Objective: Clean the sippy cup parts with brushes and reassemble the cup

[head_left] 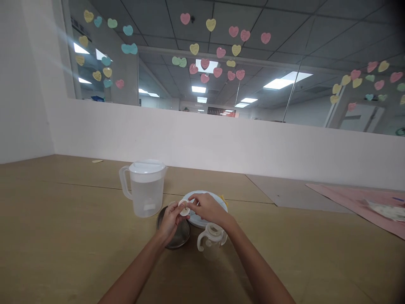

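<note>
Both hands meet over the wooden table point(63, 236). My left hand point(171, 219) and my right hand point(205, 207) both pinch a small round whitish piece point(184, 207), fingers closed on it. Under my left hand lies a round metal dish point(177, 240). Behind my right hand sits a white plate point(218, 200). A white ring part with two handles point(211, 236) lies on the table just below my right wrist. A translucent plastic pitcher point(145, 188) with a lid and water in it stands to the left.
A low white wall point(221, 143) with glass above it runs along the back of the table. A pink mat point(363, 202) with a clear bag on it lies at the far right. A grey board point(294, 192) lies beside it.
</note>
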`<state>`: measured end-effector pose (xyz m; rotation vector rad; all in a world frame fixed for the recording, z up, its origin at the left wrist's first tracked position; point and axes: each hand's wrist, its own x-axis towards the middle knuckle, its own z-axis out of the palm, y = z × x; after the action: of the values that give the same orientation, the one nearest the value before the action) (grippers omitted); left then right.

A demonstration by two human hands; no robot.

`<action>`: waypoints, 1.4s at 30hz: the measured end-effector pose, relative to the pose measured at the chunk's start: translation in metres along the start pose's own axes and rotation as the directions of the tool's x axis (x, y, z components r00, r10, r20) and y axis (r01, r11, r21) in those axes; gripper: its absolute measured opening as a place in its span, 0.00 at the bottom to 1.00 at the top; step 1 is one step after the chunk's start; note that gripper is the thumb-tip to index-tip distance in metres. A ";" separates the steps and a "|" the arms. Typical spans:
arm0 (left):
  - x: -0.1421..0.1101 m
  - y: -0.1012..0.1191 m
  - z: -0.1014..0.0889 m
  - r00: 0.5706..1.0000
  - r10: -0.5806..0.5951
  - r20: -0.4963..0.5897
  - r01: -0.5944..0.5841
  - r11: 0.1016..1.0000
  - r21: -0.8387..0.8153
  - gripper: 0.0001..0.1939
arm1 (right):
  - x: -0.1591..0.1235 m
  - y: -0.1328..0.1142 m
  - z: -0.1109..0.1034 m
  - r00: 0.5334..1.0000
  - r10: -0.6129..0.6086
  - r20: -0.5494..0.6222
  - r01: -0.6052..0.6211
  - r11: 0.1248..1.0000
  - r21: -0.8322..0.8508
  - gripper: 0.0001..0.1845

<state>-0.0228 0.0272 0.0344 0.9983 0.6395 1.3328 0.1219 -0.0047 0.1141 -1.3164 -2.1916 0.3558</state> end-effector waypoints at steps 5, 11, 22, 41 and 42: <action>0.000 -0.005 -0.002 0.998 0.047 -0.029 -0.047 0.999 0.013 0.12 | 0.000 -0.004 0.007 1.000 0.011 0.028 -0.010 0.999 -0.042 0.20; -0.001 -0.004 -0.002 0.998 0.046 -0.030 -0.045 0.998 0.037 0.13 | 0.000 -0.004 0.008 1.000 -0.002 0.027 0.004 0.998 -0.060 0.18; -0.006 0.003 0.004 0.990 0.109 -0.084 -0.085 0.963 0.255 0.20 | 0.003 0.004 0.011 1.000 -0.002 -0.015 0.001 0.994 -0.113 0.16; -0.003 -0.004 0.004 0.984 0.174 -0.029 -0.160 0.951 0.265 0.21 | 0.013 0.018 0.023 0.992 0.015 -0.125 -0.032 0.991 -0.133 0.13; -0.004 -0.004 0.004 0.983 0.182 -0.037 -0.165 0.948 0.271 0.21 | 0.014 0.019 0.024 0.991 0.015 -0.132 -0.032 0.992 -0.126 0.13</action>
<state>-0.0177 0.0228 0.0322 1.2586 0.8084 1.4618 0.1165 0.0182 0.0898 -1.3937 -2.1207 0.1352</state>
